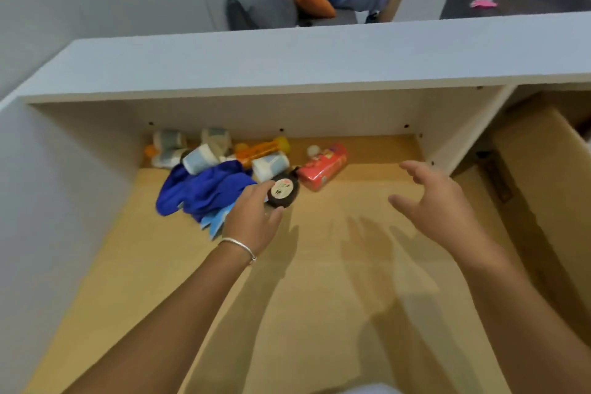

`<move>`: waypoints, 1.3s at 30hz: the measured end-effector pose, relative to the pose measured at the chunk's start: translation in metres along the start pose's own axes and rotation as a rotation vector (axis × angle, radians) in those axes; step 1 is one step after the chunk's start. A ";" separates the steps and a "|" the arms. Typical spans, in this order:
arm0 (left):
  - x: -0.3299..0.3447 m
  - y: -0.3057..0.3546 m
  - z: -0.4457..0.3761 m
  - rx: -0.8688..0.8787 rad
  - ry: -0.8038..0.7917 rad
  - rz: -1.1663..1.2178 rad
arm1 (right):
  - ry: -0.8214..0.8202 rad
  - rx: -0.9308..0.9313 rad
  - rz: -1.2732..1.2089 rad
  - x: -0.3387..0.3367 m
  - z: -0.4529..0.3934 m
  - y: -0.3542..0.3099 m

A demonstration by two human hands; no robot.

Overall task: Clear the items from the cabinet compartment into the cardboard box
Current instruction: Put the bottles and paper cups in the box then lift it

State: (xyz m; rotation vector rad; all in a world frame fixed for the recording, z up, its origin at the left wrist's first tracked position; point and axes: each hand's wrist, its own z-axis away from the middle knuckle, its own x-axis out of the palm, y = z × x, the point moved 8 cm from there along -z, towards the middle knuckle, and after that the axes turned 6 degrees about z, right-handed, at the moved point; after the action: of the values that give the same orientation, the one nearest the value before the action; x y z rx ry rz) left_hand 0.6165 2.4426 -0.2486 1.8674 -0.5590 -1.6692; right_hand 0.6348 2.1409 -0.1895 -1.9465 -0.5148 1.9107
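Left hand [252,217] fingers [274,213] grip black jar [283,190]; right hand [438,201] spread, empty.

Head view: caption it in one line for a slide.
Left hand grips a round black container beside blue cloth in the cabinet compartment; right hand hovers open, cardboard box at right.

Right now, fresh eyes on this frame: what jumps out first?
The heap of items at the back left of the cabinet compartment: a blue cloth, a red packet to its right, and small cups and an orange bottle behind. The left hand closes on a round black tin at the heap's near edge. The right hand hovers open and empty, with the cardboard box to its right.
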 end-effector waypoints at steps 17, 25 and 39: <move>0.028 -0.025 -0.057 0.050 -0.049 -0.412 | -0.156 -0.027 0.103 0.135 -0.076 -0.041; 0.053 -0.052 -0.078 -0.018 -0.085 -0.545 | -0.013 -0.030 0.165 0.165 -0.127 -0.049; 0.074 -0.050 -0.099 -0.096 -0.165 -0.573 | -0.253 -0.005 0.279 0.193 -0.162 -0.039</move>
State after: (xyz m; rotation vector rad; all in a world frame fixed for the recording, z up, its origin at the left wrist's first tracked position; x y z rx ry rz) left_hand 0.7209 2.4462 -0.3310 1.9417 0.0113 -2.1806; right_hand 0.7996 2.2697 -0.3349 -1.8700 -0.3275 2.3499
